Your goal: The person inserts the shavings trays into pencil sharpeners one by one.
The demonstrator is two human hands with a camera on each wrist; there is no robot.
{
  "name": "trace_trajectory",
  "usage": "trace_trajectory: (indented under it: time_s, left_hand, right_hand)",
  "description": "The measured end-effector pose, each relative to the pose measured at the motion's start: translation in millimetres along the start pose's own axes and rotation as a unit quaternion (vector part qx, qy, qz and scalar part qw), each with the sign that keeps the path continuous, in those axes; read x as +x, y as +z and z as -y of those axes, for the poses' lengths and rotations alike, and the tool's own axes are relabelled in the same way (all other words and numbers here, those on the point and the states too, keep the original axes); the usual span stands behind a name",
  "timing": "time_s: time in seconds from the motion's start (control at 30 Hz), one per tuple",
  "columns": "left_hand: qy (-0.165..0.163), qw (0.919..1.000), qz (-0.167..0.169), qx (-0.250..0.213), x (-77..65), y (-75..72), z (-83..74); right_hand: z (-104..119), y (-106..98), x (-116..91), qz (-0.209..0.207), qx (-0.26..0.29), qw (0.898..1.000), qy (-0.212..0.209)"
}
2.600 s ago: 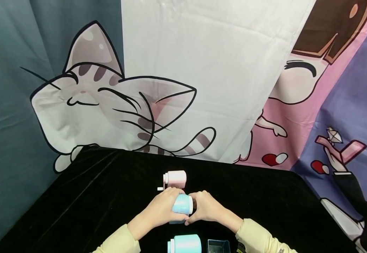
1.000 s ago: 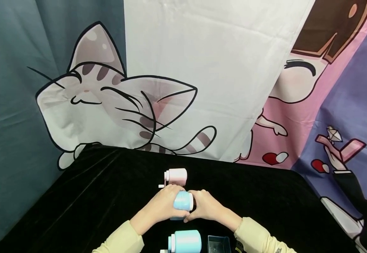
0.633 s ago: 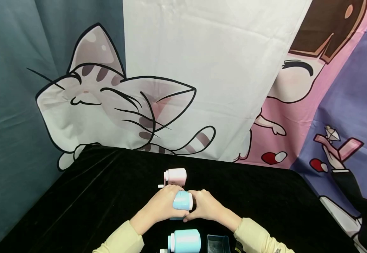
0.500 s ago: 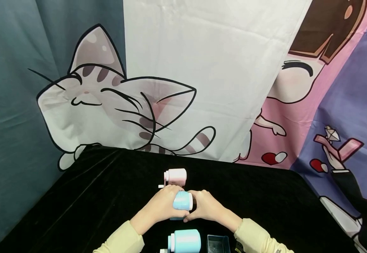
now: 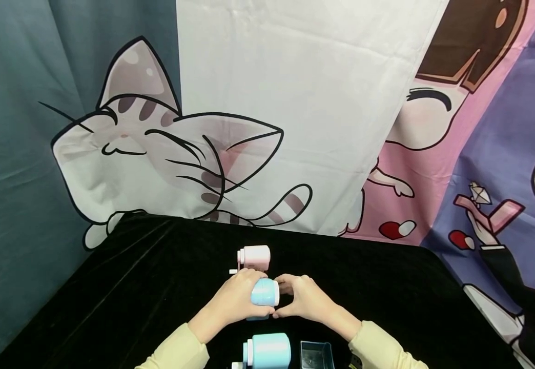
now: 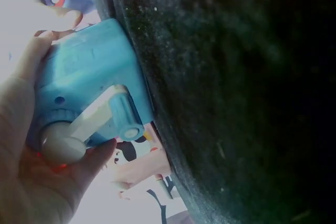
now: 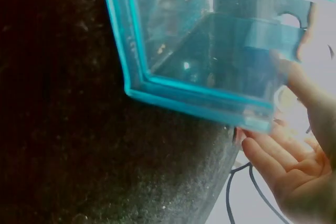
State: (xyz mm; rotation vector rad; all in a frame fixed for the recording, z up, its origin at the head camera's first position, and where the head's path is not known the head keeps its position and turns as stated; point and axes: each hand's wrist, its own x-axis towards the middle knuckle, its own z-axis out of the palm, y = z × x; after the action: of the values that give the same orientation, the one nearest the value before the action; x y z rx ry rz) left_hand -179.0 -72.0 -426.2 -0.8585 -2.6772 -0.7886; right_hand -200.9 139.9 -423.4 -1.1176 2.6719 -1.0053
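My left hand (image 5: 237,296) grips a light blue crank pencil sharpener (image 5: 264,293) by its body on the black cloth. In the left wrist view, the white crank arm (image 6: 97,115) with its blue knob is on the side facing that wrist, near the palm. Beside the sharpener's white-rimmed end is my right hand (image 5: 311,302), thumb and fingers curved with a gap between them. The thumb tip is close to the sharpener; whether it touches cannot be told. Nothing shows in the right hand (image 7: 294,169) in the right wrist view.
A pink crank sharpener (image 5: 256,258) stands behind the left hand. Nearer the body are a turquoise sharpener (image 5: 269,351) and a see-through bluish box (image 5: 316,343), its rim (image 7: 199,103) large in the right wrist view. Black cloth (image 5: 134,297) covers the table; printed curtains hang behind.
My right hand has drawn slightly right, away from the blue sharpener's end, and its fingers have spread from the thumb. My left hand keeps its grip.
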Motion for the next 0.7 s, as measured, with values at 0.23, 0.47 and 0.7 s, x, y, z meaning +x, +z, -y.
trace_trajectory:
  time_s: [0.23, 0.47, 0.7]
  left_hand:
    - [0.031, 0.9977, -0.040, 0.046, -0.4, 1.5, 0.0]
    - [0.034, 0.9964, -0.049, 0.060, -2.0, -2.8, -4.3]
    - [0.027, 0.9958, -0.064, 0.059, -5.4, -12.7, -11.7]
  right_hand:
    - [3, -10, -8, -0.008, -0.025, 1.000, 0.014]
    - [8, -15, -17, -0.007, -0.014, 1.000, 0.020]
    - [15, -22, -23, -0.010, -0.007, 1.000, 0.018]
